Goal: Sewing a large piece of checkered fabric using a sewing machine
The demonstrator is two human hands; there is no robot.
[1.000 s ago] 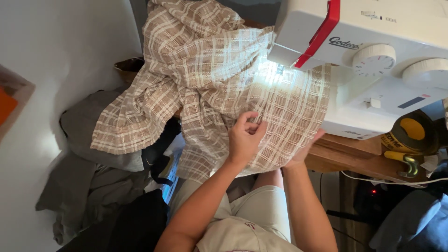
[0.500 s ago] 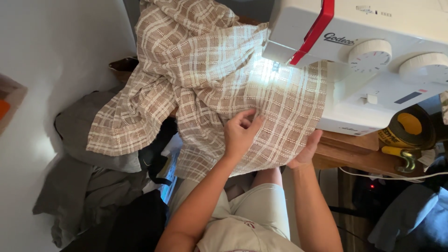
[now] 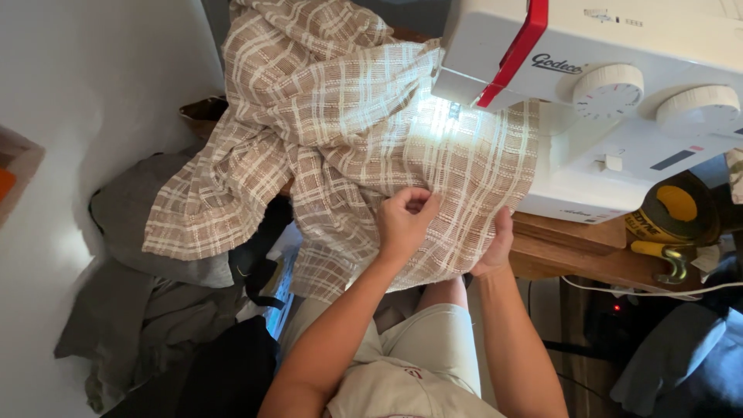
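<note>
Checked beige-and-white fabric (image 3: 340, 131) fills the upper middle of the frame, heaped at the top and spilling down toward the left, with one flat panel spread across the bed of the white sewing machine (image 3: 619, 101) at the upper right. That machine has a red stripe on its face, two round dials along the top, and a small lamp that lights the cloth brightly under its head. It stands on a wooden table (image 3: 573, 251), whose edge shows at the right centre. Grey clothing (image 3: 147, 232) lies piled at the lower left, under the hanging end of the cloth. Right of the table edge sits a yellow tape roll (image 3: 669, 213). At the lower centre, the left hand (image 3: 404, 220) is curled, thumb and fingers pinching a fold of the fabric on top. Just beside it, the right hand (image 3: 495, 246) grips the cloth's lower edge from beneath, fingers hidden under the fabric.
</note>
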